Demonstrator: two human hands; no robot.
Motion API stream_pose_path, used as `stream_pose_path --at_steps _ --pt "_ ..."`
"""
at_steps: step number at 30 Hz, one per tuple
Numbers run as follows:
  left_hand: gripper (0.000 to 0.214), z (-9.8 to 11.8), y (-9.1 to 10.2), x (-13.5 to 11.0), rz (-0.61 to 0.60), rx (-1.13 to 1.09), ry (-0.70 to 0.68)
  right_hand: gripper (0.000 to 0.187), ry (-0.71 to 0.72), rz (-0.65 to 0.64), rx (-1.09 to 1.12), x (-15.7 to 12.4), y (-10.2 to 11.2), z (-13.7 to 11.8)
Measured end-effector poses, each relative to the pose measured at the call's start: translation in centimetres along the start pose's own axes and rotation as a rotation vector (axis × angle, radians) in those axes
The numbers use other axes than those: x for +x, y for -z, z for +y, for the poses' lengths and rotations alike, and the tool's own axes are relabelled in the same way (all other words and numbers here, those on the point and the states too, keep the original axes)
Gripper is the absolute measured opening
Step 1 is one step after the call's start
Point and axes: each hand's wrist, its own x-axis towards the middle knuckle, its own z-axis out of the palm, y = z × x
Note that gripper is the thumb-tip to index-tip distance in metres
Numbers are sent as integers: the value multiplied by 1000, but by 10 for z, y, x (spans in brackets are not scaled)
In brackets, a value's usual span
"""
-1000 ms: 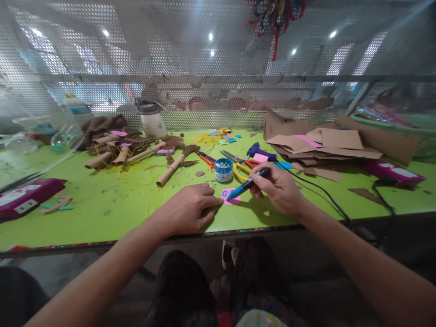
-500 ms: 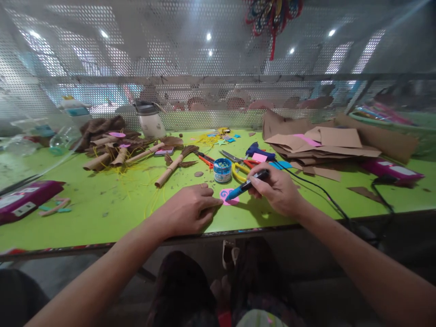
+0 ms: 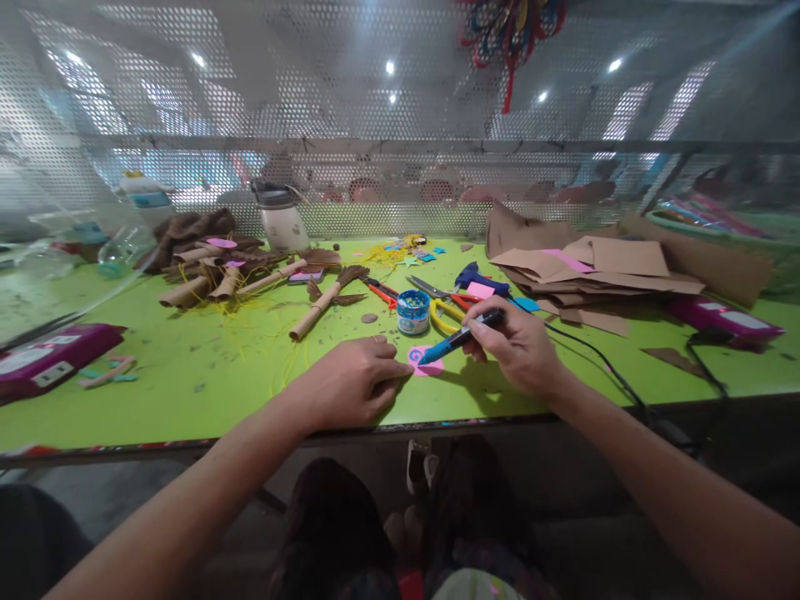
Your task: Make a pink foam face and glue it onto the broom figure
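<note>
My right hand (image 3: 516,346) grips a blue and black marker pen (image 3: 459,337), its tip resting on a small pink paper shape (image 3: 426,362) that carries blue marks. My left hand (image 3: 350,382) lies on the green table (image 3: 206,375) just left of that shape, fingers curled together and fingertips pressing at its left edge. A small round blue tub (image 3: 413,312) stands right behind the pink shape.
Scissors with orange and yellow handles (image 3: 441,298) and a blue glue gun (image 3: 478,279) with a black cord lie behind the tub. Brown paper rolls (image 3: 212,279) sit back left, cardboard sheets (image 3: 593,267) back right, magenta packs (image 3: 50,358) at both ends. A perforated metal screen (image 3: 375,125) closes the back.
Almost nothing has changed: both hands stay on the pink shape, and the pen tip shifts slightly over it.
</note>
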Motion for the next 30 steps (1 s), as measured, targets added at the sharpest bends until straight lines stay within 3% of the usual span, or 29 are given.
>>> stream_pose_path --at_steps 30 --pt "32 -1 -1 1 7 -32 -5 6 18 -35 15 0 2 5"
